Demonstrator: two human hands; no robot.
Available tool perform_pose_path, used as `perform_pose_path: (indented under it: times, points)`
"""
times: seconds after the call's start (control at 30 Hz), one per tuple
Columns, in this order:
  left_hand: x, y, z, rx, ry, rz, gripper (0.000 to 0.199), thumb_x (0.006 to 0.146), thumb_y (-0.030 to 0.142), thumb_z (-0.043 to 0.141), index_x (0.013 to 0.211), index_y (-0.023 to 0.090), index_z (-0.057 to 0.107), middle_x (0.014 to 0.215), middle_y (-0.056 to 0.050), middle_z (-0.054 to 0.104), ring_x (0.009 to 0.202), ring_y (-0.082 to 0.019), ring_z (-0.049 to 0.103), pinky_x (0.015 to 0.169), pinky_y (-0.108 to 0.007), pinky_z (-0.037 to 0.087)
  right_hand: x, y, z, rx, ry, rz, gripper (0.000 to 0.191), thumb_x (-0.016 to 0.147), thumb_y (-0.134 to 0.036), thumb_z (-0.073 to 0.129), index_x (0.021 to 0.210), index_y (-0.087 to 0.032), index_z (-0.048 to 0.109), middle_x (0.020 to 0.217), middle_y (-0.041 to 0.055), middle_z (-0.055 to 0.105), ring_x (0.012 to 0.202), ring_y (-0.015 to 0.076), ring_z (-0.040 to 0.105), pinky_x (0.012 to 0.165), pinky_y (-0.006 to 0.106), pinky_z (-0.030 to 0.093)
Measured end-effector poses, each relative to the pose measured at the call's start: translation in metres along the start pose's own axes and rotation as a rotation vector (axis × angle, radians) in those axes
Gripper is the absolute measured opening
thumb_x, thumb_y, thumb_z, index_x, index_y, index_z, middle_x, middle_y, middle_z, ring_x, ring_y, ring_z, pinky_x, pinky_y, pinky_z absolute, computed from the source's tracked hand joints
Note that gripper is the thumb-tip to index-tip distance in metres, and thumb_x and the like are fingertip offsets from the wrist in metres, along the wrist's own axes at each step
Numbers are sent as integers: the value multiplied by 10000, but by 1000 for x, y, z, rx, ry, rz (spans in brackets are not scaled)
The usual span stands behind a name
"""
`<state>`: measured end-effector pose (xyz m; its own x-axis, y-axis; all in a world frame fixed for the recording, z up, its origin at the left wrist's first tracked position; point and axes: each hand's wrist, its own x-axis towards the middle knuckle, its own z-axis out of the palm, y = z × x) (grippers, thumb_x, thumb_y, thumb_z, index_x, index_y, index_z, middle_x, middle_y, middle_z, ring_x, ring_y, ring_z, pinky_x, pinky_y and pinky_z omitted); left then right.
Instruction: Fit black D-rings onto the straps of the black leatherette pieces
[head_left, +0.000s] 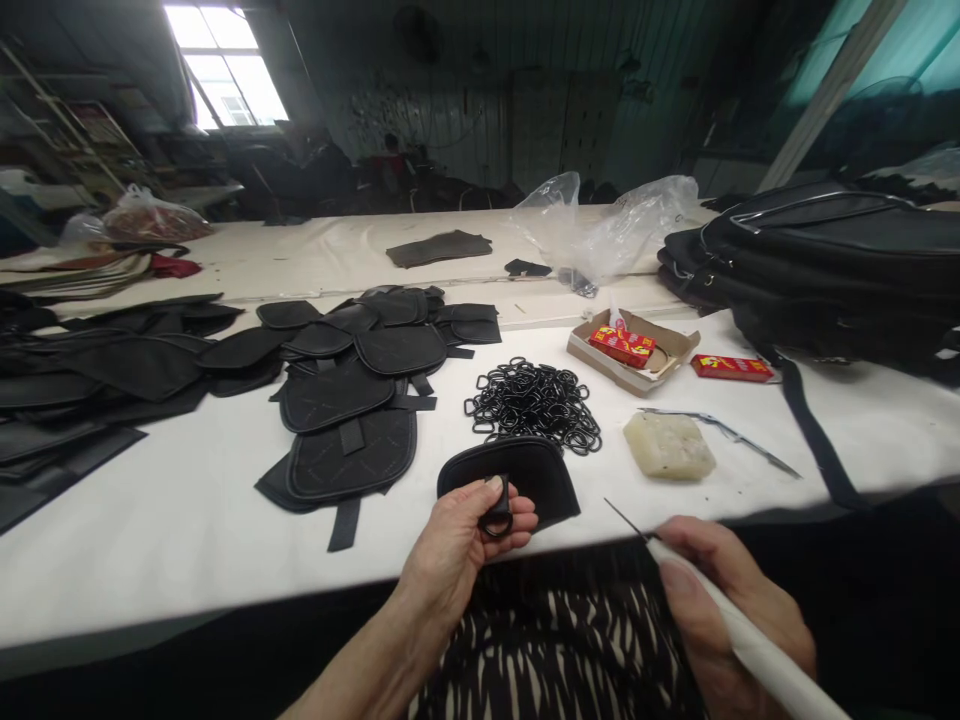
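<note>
My left hand (469,515) pinches a short black strap tab (501,492) with its thumb on top. A black D-ring (496,524) hangs in the folded tab. Behind those fingers a rounded black fabric piece (544,482) lies at the front of the table; whether the tab is joined to it is hidden. Held in my right hand (727,590) is an awl-like tool (757,640) with a long white handle, its thin dark tip pointing up and left, apart from the fabric. A pile of black D-rings (532,400) sits just beyond the fabric piece.
Stacked black fabric pieces (352,455) with strap tabs cover the left side. To the right are a yellowish block (667,447), a slim metal tool (739,438), a cardboard tray (652,375) with red boxes, and a large black bag (840,270). Clear plastic (630,225) lies behind.
</note>
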<state>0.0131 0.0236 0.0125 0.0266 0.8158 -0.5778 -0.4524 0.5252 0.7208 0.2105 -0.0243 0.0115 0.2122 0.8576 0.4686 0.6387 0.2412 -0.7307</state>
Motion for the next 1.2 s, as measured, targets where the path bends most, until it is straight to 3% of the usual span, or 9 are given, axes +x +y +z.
perform_pose_path:
  times: [0.1, 0.23, 0.47, 0.6, 0.77, 0.9, 1.2]
  points:
    - [0, 3, 0, -13, -2, -35, 156, 812, 206, 555, 759, 80, 630, 746, -129, 690, 627, -175, 662, 609, -278, 551, -2, 1, 0, -12, 34, 167, 275, 771, -472, 565, 757, -199, 597, 636, 15, 643, 513, 151, 587, 396, 196, 430]
    - [1, 4, 0, -24, -5, -51, 162, 811, 206, 556, 764, 74, 637, 771, -135, 690, 666, -186, 665, 656, -292, 549, 5, 7, -6, 37, 2, 186, 255, 710, -452, 643, 743, -199, 625, 703, 27, 666, 600, 169, 614, 477, 198, 480]
    - [4, 5, 3, 11, -39, -50, 174, 803, 231, 579, 777, 73, 647, 772, -137, 693, 650, -178, 656, 654, -281, 545, 22, 27, -19, 380, -19, 352, 258, 622, -331, 750, 803, -197, 623, 826, 39, 650, 644, 164, 609, 548, 220, 517]
    - [8, 5, 8, 48, -19, -53, 142, 771, 215, 624, 796, 80, 662, 783, -136, 700, 701, -193, 662, 673, -287, 551, 33, 32, -28, 553, 22, 350, 201, 642, -269, 744, 777, -198, 614, 762, 24, 615, 613, 135, 562, 519, 218, 477]
    - [14, 7, 13, 85, -30, -55, 144, 746, 214, 651, 786, 76, 662, 752, -131, 696, 662, -183, 652, 651, -277, 548, 37, 40, -31, 673, 144, 474, 174, 703, -299, 717, 791, -198, 607, 614, -26, 515, 558, 76, 452, 497, 169, 394]
    - [12, 9, 13, 87, -78, -84, 161, 753, 235, 642, 784, 78, 652, 732, -115, 686, 615, -163, 635, 626, -269, 535, 33, 40, -31, 667, 177, 536, 183, 752, -347, 667, 730, -184, 588, 593, -18, 506, 518, 58, 398, 446, 142, 336]
    - [13, 10, 12, 77, -104, -110, 204, 770, 277, 617, 765, 73, 626, 702, -99, 657, 587, -151, 611, 605, -272, 517, 35, 42, -27, 635, 171, 631, 158, 716, -312, 691, 727, -187, 596, 609, -15, 519, 574, 76, 440, 519, 160, 385]
